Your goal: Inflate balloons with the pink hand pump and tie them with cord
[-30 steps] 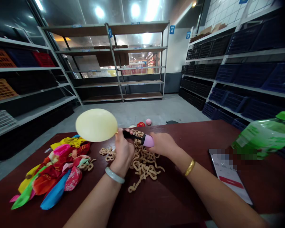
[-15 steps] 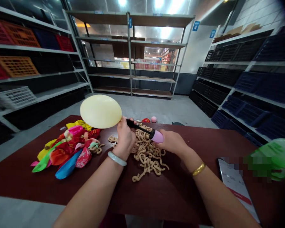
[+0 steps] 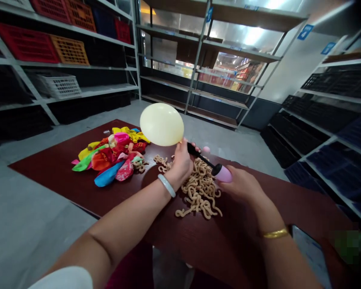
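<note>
A pale yellow inflated balloon [image 3: 161, 124] sits on the black nozzle end of a hand pump [image 3: 224, 173]. My left hand [image 3: 183, 162] is closed round the balloon's neck and the pump's black end. My right hand [image 3: 243, 182] grips the pump's pink part, and a black rod shows between the two hands. Below them lies a heap of long, twisted beige strands [image 3: 200, 196] that look like thin balloons. To the left is a pile of colourful uninflated balloons [image 3: 111, 154], with a few beige strands beside it.
The dark red table [image 3: 180, 237] carries a phone [image 3: 311, 253] near my right forearm. A small pink ball [image 3: 206, 149] shows beyond the heap. Shelving with a red crate [image 3: 27, 42] and a white basket [image 3: 61, 85] stands left; a rack [image 3: 195, 76] stands behind.
My view has swung left and tilted, so the table, balloon and hands appear farther right. Both hands keep their hold on the balloon and pump.
</note>
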`<action>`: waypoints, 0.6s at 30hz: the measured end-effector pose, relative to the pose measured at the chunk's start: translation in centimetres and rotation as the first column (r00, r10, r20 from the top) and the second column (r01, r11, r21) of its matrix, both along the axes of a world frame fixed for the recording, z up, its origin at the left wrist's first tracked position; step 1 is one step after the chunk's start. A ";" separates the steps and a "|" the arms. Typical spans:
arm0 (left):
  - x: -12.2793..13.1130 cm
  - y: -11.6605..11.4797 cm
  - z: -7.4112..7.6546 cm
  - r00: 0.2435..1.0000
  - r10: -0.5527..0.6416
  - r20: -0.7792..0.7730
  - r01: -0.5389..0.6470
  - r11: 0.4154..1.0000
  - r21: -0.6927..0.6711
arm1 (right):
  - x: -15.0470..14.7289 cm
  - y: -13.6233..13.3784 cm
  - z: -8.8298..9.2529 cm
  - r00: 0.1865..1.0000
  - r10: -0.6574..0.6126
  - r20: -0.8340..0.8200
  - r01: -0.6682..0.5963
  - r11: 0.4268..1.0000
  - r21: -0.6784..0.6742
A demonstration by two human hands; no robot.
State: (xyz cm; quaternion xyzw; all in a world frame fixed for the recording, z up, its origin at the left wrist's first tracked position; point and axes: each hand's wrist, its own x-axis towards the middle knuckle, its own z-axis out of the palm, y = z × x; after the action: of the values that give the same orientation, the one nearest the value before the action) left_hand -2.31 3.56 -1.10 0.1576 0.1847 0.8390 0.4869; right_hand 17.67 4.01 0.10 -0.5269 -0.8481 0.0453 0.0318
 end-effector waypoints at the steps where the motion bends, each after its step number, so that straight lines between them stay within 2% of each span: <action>1: 0.9 -0.4 -0.2 1.000 -0.014 -0.025 0.014 1.000 0.013 | -0.5 -0.2 -0.1 1.000 0.003 -0.012 -0.003 1.000 0.000; 5: 3.4 -1.6 -0.8 0.995 -0.075 -0.059 0.076 0.997 0.013 | -2.3 -1.3 0.0 0.998 -0.012 -0.067 0.011 1.000 -0.005; 9: 3.5 -1.9 -0.7 0.993 -0.043 -0.108 0.044 0.999 0.002 | -3.0 -1.9 0.1 0.992 -0.019 -0.122 0.017 1.000 -0.011; 12: 1.9 -1.5 -0.1 0.993 0.009 -0.119 -0.005 1.000 0.030 | -2.8 -1.6 -0.2 0.986 -0.007 -0.166 0.001 0.999 -0.037; 18: -3.4 -0.1 1.3 0.997 0.080 0.007 -0.080 0.996 0.045 | -0.8 0.2 -1.3 0.980 0.043 -0.193 -0.053 0.998 -0.044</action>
State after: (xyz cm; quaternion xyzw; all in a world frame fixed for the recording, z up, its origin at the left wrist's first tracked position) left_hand -5.75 3.44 0.21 0.1589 0.1705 0.8623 0.4495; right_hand 16.83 4.19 -1.18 -0.5002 -0.8521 0.1174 0.0996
